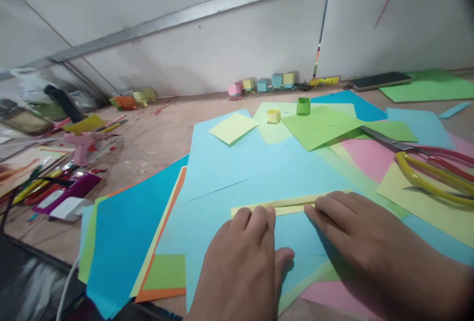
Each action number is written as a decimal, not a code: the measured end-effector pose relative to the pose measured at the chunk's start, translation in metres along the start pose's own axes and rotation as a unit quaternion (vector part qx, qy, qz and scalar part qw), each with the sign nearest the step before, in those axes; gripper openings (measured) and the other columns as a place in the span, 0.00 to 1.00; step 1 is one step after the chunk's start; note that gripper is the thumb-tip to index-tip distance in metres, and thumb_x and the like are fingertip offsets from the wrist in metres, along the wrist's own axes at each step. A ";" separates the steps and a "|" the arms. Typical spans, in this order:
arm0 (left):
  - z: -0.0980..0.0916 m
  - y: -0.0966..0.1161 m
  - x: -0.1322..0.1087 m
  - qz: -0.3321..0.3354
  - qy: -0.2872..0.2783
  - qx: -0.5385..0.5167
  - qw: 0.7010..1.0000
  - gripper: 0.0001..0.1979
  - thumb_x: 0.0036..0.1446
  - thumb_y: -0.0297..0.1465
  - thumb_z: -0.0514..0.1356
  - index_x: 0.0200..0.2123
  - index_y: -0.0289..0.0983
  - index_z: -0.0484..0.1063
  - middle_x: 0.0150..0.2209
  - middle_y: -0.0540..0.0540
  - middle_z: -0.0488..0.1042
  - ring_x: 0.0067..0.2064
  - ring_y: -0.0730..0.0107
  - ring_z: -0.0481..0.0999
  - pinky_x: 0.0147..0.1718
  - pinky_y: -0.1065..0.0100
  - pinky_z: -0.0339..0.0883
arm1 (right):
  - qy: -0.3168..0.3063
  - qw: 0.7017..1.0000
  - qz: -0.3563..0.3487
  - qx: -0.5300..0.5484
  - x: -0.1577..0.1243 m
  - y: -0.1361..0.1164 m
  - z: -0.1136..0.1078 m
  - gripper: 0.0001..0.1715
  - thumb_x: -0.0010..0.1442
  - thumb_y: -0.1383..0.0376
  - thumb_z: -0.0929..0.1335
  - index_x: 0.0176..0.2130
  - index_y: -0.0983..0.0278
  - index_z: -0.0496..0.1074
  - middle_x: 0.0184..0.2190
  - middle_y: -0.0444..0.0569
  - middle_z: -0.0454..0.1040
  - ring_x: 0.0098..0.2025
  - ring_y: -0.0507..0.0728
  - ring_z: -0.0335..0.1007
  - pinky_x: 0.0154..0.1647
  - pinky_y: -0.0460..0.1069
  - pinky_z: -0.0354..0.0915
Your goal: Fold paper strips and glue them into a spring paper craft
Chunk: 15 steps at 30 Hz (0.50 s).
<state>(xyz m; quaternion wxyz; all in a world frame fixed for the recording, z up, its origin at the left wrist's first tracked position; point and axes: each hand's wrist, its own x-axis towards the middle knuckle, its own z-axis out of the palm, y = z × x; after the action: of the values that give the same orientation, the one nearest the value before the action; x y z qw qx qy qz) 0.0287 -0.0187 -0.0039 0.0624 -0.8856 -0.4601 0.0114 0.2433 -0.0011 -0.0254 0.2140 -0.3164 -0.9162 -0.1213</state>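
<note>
A narrow folded strip of pale yellow paper (285, 204) lies on a light blue sheet (237, 173) near the table's front. My left hand (244, 257) rests on the strip's left part, fingers together and pressing flat on it. My right hand (348, 227) lies over the strip's right part, fingertips pressed down along the fold. Neither hand lifts anything; both hold the strip against the sheet. The strip's lower edge is partly hidden under my fingers.
Several coloured sheets overlap across the table. Yellow and red scissors (429, 170) lie at the right. Small paper boxes (273, 115) (303, 105) sit beyond, with more along the wall (262, 84). A phone (381, 80) lies far right; a pink glue gun (83, 144) and pens at left.
</note>
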 end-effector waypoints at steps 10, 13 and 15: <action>0.023 -0.018 -0.030 0.015 0.091 0.011 0.996 0.20 0.67 0.31 0.50 0.57 0.28 0.65 0.53 0.35 0.71 0.51 0.53 0.69 0.47 0.55 0.70 | 0.003 1.000 0.001 0.008 -0.002 0.000 0.002 0.16 0.59 0.78 0.59 0.35 0.71 0.74 0.32 0.58 0.72 0.35 0.61 0.65 0.33 0.55 0.63; 0.026 -0.027 -0.040 0.010 0.089 0.021 0.996 0.19 0.67 0.30 0.49 0.58 0.29 0.65 0.55 0.36 0.71 0.51 0.53 0.69 0.46 0.55 0.70 | 0.003 1.000 0.007 0.020 -0.001 0.001 0.000 0.17 0.61 0.77 0.58 0.36 0.68 0.74 0.32 0.57 0.73 0.35 0.60 0.66 0.34 0.55 0.64; 0.025 -0.032 -0.044 0.004 0.081 0.021 0.997 0.19 0.67 0.29 0.49 0.58 0.30 0.66 0.55 0.37 0.71 0.50 0.53 0.70 0.45 0.55 0.71 | 0.010 0.999 0.026 0.037 -0.003 0.000 0.001 0.16 0.61 0.76 0.59 0.37 0.67 0.74 0.32 0.56 0.74 0.35 0.60 0.66 0.34 0.54 0.64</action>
<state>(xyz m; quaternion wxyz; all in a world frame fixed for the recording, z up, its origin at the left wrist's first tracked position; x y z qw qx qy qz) -0.0245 -0.0343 -0.0266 0.1177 -0.8839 -0.4498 -0.0503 0.2451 -0.0019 -0.0274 0.2372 -0.3307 -0.9095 -0.0852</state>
